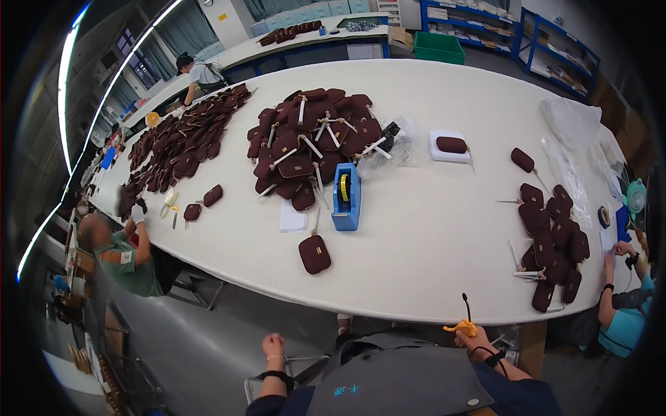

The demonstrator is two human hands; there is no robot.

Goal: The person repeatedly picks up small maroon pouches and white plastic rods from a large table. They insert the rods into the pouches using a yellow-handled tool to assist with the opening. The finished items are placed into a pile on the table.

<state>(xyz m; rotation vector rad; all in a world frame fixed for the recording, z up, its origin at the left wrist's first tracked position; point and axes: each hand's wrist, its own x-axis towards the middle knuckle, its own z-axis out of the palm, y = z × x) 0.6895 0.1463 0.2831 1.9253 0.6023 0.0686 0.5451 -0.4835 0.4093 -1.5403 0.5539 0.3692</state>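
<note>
Cloth and rod in right hand, left hand curled, pouches ahead

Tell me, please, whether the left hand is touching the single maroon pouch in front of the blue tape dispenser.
Apart. The head view shows grey floor and white table between the left hand and the maroon pouch.

Blue lettering observed on the grey apron, bottom centre of the frame. Small gold label on a maroon pouch, centre: illegible. Yellow wall sign, upper left of centre: too small to read.
</note>
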